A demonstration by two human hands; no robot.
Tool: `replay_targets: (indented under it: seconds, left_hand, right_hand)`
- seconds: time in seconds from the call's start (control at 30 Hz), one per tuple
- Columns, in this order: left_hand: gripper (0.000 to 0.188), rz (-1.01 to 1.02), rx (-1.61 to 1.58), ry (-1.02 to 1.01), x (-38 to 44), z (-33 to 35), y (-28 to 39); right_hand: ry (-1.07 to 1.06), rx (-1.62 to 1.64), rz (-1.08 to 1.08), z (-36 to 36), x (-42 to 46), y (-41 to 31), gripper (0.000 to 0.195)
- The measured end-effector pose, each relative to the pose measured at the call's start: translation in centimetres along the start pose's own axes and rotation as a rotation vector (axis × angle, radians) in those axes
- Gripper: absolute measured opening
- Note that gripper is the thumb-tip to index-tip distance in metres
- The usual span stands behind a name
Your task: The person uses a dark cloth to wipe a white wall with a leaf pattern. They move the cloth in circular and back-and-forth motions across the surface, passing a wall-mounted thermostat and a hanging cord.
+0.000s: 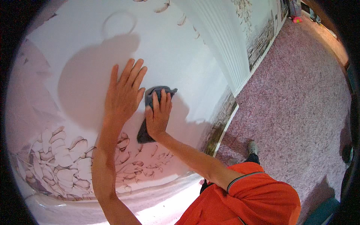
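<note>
My left hand (pixel 123 92) lies flat against a pale wallpaper mural (pixel 180 59), palm down on it and fingers spread a little. Nothing is in it. To its right and slightly lower, my right hand (pixel 159 115) presses a dark grey cloth (pixel 150 97) against the same surface. Part of the cloth is bunched above my fingers, and a loose corner hangs below the palm. Printed brown-and-white flowers (pixel 64 160) spread over the wall beneath my left forearm. Shadows of my head and arms fall on the mural around both hands.
A white skirting board (pixel 227 126) runs along the wall's foot, beside a mottled carpet (pixel 292 92). My shoe (pixel 253 147) stands on it. A printed fluted column (pixel 222 42) rises nearby. At the top right is part of another person (pixel 294 9). A teal object (pixel 323 212) sits at lower right.
</note>
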State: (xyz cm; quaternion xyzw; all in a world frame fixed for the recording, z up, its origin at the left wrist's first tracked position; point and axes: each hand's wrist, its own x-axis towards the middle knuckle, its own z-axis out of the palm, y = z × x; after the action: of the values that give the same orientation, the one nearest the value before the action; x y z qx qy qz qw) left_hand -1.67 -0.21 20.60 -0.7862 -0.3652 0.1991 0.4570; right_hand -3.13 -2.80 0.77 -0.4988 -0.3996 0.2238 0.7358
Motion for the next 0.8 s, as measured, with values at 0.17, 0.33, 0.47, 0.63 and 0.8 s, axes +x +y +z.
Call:
replay_targets:
  seconds: [0.17,0.33,0.47,0.63,0.8]
  left_hand:
    - [0.069,-0.005,0.072,-0.021,0.3,-0.7,0.2]
    - [0.075,-0.003,-0.038,0.012,0.0,0.0,0.0]
    - [0.074,0.011,-0.073,0.011,1.2,-0.3,0.3]
    - [0.072,0.039,-0.049,0.022,2.9,0.4,0.6]
    - [0.07,0.028,-0.055,0.021,3.7,0.7,1.0]
  right_hand:
    - [0.088,0.009,-0.044,0.0,7.5,2.2,0.053]
    - [0.132,0.079,-0.006,-0.1,9.9,2.5,0.054]
    - [0.088,-0.016,0.067,0.4,4.8,1.9,0.052]
    - [0.042,0.011,0.06,0.2,2.7,0.9,0.051]
    - [0.15,0.019,0.056,-0.3,10.9,3.8,0.054]
